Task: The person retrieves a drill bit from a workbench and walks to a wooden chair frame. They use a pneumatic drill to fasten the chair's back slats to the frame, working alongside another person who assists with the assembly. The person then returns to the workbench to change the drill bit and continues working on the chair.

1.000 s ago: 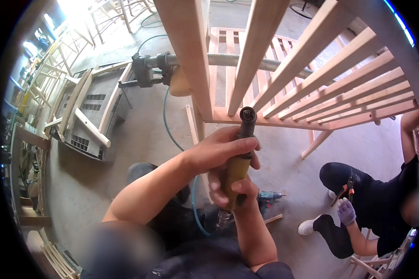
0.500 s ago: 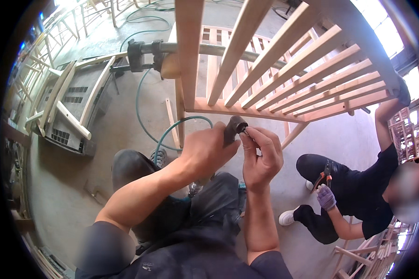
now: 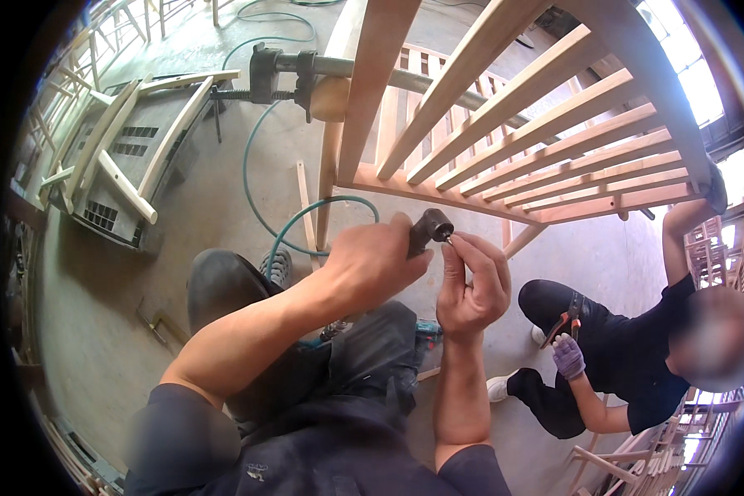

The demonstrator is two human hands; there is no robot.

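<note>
My left hand (image 3: 370,263) is wrapped around a dark air driver (image 3: 426,231), its round nose turned toward my right hand. Thumb and fingertips of my right hand (image 3: 476,289) pinch a tiny metal piece, seemingly a screw or bit, at that nose; it is too small to name surely. Both hands are just below the bottom rail of a slatted wooden frame (image 3: 438,196). A metal bar clamp (image 3: 285,78) spans this frame, a round wooden block (image 3: 331,101) beside its jaw.
At right a crouching co-worker grips the frame with one hand and holds orange-handled pliers (image 3: 567,318) in a purple-gloved hand (image 3: 569,357). A teal hose (image 3: 252,194) loops over the floor. Curved wooden parts lie on a dark stand (image 3: 107,211) at left.
My hands and the driver have shifted slightly right, with the right fingertips still at its nose. The frame and clamp appear farther right and higher as the view has moved.
</note>
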